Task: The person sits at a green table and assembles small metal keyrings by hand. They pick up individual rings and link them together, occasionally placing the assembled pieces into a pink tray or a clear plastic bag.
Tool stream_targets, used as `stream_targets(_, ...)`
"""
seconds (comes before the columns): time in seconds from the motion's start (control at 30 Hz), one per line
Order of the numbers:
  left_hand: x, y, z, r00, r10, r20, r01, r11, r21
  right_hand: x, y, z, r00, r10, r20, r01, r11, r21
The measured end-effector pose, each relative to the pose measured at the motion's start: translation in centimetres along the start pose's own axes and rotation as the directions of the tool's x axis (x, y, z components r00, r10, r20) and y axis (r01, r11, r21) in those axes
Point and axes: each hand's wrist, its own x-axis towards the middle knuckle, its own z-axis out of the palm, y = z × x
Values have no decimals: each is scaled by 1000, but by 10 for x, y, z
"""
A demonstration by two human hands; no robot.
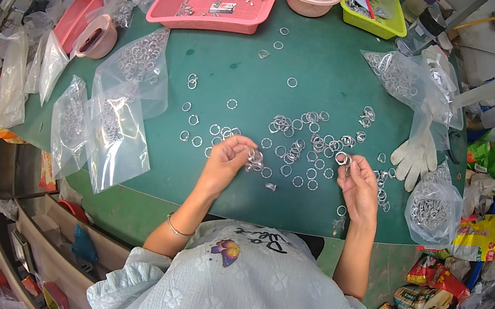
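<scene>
Silvery metal rings point(294, 152) are lying scattered over a green tabletop point(340, 72), crowding thickest in the middle, between the two hands and just beyond them. The left hand point(225, 161) is pinching a small bunch of rings point(255, 161) between thumb and fingertips, holding it over the near part of the table; how many it is gripping, I cannot tell. The right hand point(360, 185), well apart from it, is grasping a silvery ring point(343, 159) between thumb and fingers; whether more are tucked behind it is not clear. Loose rings are lying near both hands, and a small silvery piece point(270, 186) is resting between them toward the near edge. A bracelet point(177, 228) is circling the left wrist.

On the left, clear plastic bags point(119, 149) are lying with rings inside. On the right, a bag of rings point(431, 208) is resting near the edge, and a white glove point(416, 158) is lying just beyond it. Along the far side, a pink rectangular basket point(236, 25) is holding small metal pieces, with a pale pink bowl point(309, 9) and a yellow-green tray point(380, 29) standing to its right.
</scene>
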Motion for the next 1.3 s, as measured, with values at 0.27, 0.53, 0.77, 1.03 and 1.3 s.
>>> stream_targets(0.27, -1, -3, 5, 999, -1, 35, 1, 1000, -6, -5, -2, 7, 999, 43, -33, -43, 999, -19)
stream_targets(0.53, -6, -2, 14, 996, 79, -46, -73, 991, 112, -10, 11, 17, 971, -237, -10, 138, 601, -787)
stream_targets(0.77, -15, 1, 15, 988, 135, -70, -113, 961, 253, -7, 21, 32, 771, -619, 153, 346, 205, -916)
stream_targets(1.03, -9, 0, 15, 988, 110, -110, -100, 991, 91, -9, 24, 26, 964, -246, -103, 169, 861, -479)
stream_targets(1.3, -11, -4, 24, 971, 192, -141, -171, 974, 151, -14, 29, 45, 968, -231, -100, 181, 914, -362)
